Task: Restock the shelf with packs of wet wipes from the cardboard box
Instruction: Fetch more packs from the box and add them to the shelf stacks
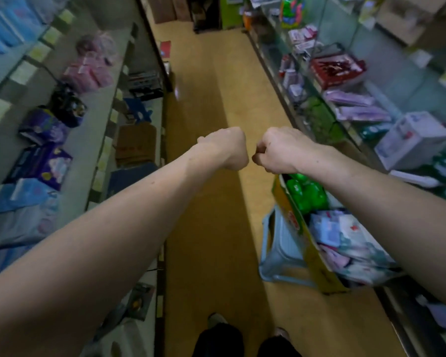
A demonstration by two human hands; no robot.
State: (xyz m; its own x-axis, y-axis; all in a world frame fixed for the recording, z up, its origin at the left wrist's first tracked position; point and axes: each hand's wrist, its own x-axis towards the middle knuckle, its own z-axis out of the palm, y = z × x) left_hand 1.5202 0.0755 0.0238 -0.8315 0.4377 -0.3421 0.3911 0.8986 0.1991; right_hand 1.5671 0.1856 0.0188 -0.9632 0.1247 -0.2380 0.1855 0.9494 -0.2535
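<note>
Hands: left hand (224, 148) and right hand (276, 150) were both clenched, empty.
Packs: wet wipes packs (345, 243) lay in cardboard box (317, 264) on stool (281, 248), beside right shelf (407, 83).
Handling: looked soft, light, slick-filmed — best gripped across the flat faces.

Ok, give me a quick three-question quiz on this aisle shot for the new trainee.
1. True or false: the left hand and right hand are both curled and hold no pack.
2. The cardboard box is: A on the person's left, B on their right, C on a top shelf.
3. What colour are the packs at the box's far end?
Key: 1 true; 2 B; 3 green.
</note>
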